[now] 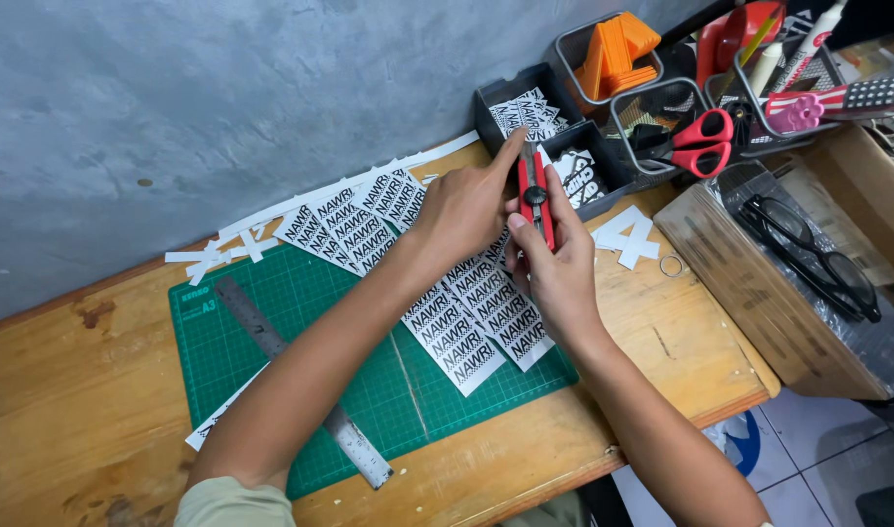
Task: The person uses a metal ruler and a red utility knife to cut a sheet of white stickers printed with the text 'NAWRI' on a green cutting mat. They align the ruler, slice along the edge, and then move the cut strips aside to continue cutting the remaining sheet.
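While both hands close in on it, the red plastic utility knife with a black slider knob (536,198) sits upright in view, its long axis running away from the person, the far end pointing toward the grey wall and the black trays. It is held above the far right part of the green cutting mat (300,312), over the white sheets of black-lettered printed labels (466,312). The right hand (559,268) wraps its fingers round the lower half of the knife, thumb lying along the red body. The left hand (471,205) curls beside it, forefinger stretched out and pressing the upper end of the knife; whether the blade is out I cannot tell.

Under the hands the label sheets fan across the mat and onto the wooden table (86,390). A steel ruler (305,381) lies slanted on the mat beneath the left forearm, well apart from the knife. White paper offcuts (222,256) are strewn along the wall edge, and more white scraps (630,239) lie just right of the hands. Beyond the knife's far end stand black trays holding cut labels (535,115), then a mesh basket with red-handled scissors (700,141) and one with orange plastic pieces (617,54). Black-framed glasses (817,256) rest on a box at the right.
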